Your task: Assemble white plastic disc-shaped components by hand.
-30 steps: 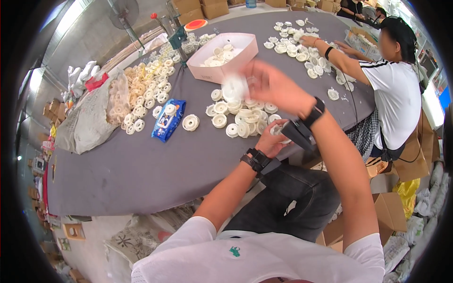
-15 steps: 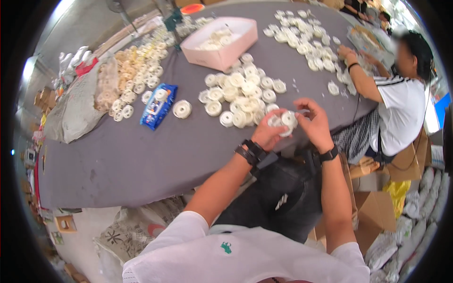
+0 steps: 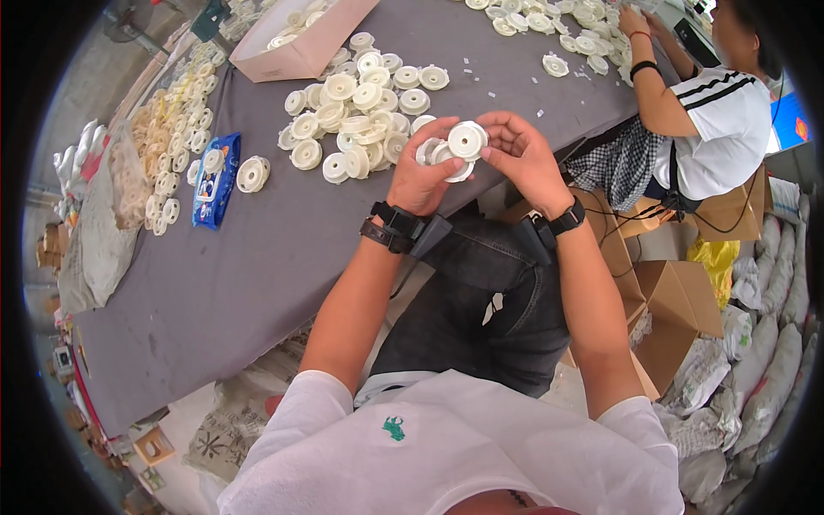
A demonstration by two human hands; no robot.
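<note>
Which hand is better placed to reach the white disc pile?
Left, likely: the left hand is nearer the pile of white discs; the right hand sits farther off. Both are on the held discs, though.

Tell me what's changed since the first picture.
The right hand has come back from over the pile of white parts to the left hand, its thumb now at the white discs held there. Unchanged: the blue packet, the lone part beside it and the pink box keep their places on the grey table.
</note>
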